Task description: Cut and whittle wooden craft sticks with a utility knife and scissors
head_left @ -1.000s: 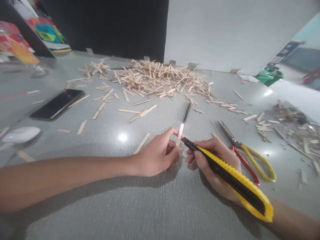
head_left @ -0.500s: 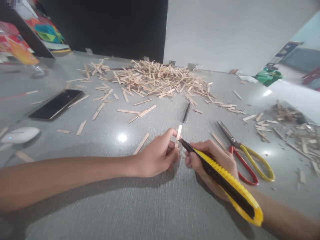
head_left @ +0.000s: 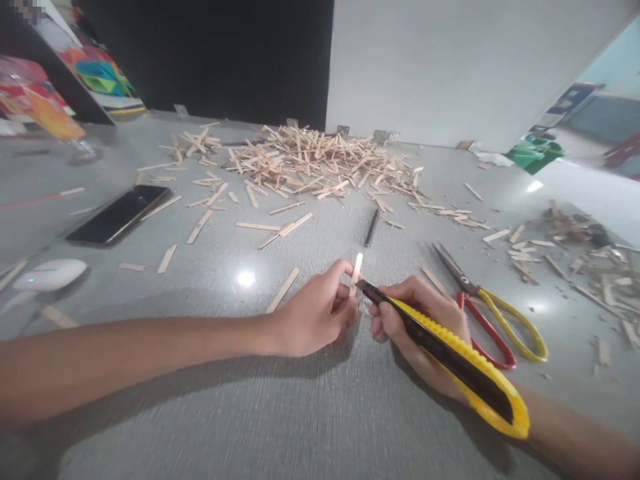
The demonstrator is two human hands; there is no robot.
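Near the middle of the grey table, my left hand (head_left: 320, 310) is closed on a short wooden craft stick (head_left: 357, 270), which stands nearly upright between the fingers with its rounded end up. My right hand (head_left: 425, 320) grips a yellow and black box cutter (head_left: 450, 357). Its tip points up and left at the stick's right edge; whether the blade touches the wood, I cannot tell. Scissors (head_left: 467, 287) with one red and one yellow handle lie just right of my right hand. Another craft stick (head_left: 283, 290) rests beside my left wrist.
A large heap of craft sticks (head_left: 320, 160) spreads along the back. A thin dark bar (head_left: 372, 228) lies in front of it. To the left are a phone (head_left: 119, 215), a white mouse (head_left: 57, 274) and a bottle (head_left: 55, 110). Wood scraps (head_left: 575, 260) are scattered at the right.
The box cutter's handle end has swung slightly upward and its tip sits marginally lower beside the stick. Both hands keep their grip. The whole view has shifted a little.
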